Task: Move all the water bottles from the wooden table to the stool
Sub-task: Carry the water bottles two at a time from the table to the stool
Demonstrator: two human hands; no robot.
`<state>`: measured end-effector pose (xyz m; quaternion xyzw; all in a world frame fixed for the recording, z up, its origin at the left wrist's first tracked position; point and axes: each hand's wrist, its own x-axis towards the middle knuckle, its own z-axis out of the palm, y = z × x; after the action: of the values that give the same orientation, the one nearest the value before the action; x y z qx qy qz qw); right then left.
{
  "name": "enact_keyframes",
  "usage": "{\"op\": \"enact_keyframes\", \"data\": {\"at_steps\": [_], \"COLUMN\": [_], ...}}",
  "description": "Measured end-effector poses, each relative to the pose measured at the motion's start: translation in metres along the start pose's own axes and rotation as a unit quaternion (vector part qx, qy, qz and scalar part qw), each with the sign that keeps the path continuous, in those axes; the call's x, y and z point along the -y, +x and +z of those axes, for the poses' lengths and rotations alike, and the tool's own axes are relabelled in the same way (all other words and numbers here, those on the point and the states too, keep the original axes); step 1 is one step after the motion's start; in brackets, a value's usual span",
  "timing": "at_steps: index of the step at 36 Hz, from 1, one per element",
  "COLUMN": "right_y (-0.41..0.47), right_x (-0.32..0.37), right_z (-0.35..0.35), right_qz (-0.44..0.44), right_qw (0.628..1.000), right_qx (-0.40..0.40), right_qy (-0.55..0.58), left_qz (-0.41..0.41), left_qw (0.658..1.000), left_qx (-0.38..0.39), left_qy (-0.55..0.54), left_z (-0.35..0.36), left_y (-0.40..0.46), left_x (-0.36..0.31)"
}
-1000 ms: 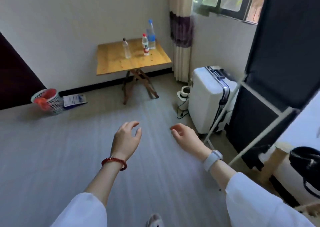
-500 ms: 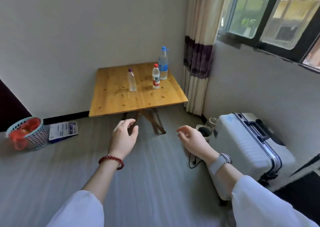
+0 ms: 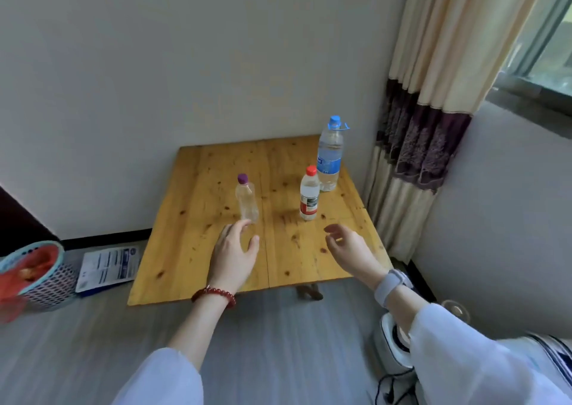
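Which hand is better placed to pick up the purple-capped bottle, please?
Left. The left hand is open just below the purple-capped bottle; the right hand is nearer the red-capped bottle.

Plenty of bare wooden table (image 3: 216, 268) up front; three bottles standing apart, wide gap between purple-capped bottle (image 3: 246, 199) and red-capped bottle (image 3: 309, 195).

Soft, even daylight enters from the glass window (image 3: 554, 33) at two o'clock; shadows are faint, edges bowed and smeared.
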<state>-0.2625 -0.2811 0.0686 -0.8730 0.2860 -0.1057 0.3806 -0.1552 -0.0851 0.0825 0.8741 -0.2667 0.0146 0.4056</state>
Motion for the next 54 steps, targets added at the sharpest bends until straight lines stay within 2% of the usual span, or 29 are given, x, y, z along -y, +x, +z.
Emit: {"op": "enact_keyframes", "data": {"at_steps": [3, 6, 13, 17, 20, 24, 26, 29, 33, 40, 45, 50, 54], "right_y": [0.056, 0.109, 0.221, 0.271, 0.297, 0.309, 0.312, 0.318, 0.319, 0.265, 0.180, 0.055, -0.080], "right_x": [0.004, 0.005, 0.004, -0.005, -0.013, -0.024, -0.033, -0.040, -0.041, -0.046, -0.042, -0.038, -0.035], "right_z": [0.015, 0.031, 0.061, 0.079, 0.088, 0.103, 0.110, 0.115, 0.120, 0.098, 0.055, 0.010, -0.003], "right_qz": [-0.009, -0.027, -0.029, 0.008, 0.030, 0.102, 0.114, 0.136, 0.139, 0.144, 0.170, 0.212, 0.270], "right_qw": [1.000, 0.999, 0.991, 0.992, 0.992, 0.967, 0.962, 0.964, 0.963, 0.950, 0.927, 0.883, 0.841], "right_qx": [0.000, -0.033, -0.118, -0.091, -0.120, -0.192, -0.191, -0.145, -0.158, -0.218, -0.309, -0.409, -0.464], "right_qy": [-0.006, -0.012, -0.063, -0.082, -0.005, 0.133, 0.157, 0.174, 0.167, 0.169, 0.128, 0.093, 0.065], "left_qz": [-0.027, -0.049, -0.013, -0.012, -0.023, -0.032, -0.052, -0.098, -0.068, 0.026, 0.056, 0.097, 0.165], "left_qw": [1.000, 0.999, 0.999, 0.997, 0.996, 0.993, 0.990, 0.983, 0.986, 0.973, 0.953, 0.918, 0.869], "left_qx": [0.000, 0.008, 0.016, 0.071, 0.091, 0.074, 0.055, 0.026, 0.040, 0.111, 0.155, 0.255, 0.359], "left_qy": [0.005, 0.011, 0.029, 0.030, 0.006, -0.083, -0.116, -0.152, -0.148, -0.200, -0.254, -0.286, -0.297], "left_z": [0.009, 0.022, 0.062, 0.089, 0.108, 0.127, 0.136, 0.147, 0.154, 0.148, 0.149, 0.158, 0.156], "left_y": [0.043, 0.091, 0.215, 0.268, 0.293, 0.303, 0.303, 0.301, 0.304, 0.310, 0.284, 0.201, 0.089], "left_x": [0.026, 0.053, 0.101, 0.133, 0.154, 0.172, 0.178, 0.181, 0.171, 0.114, 0.050, -0.013, -0.062]}}
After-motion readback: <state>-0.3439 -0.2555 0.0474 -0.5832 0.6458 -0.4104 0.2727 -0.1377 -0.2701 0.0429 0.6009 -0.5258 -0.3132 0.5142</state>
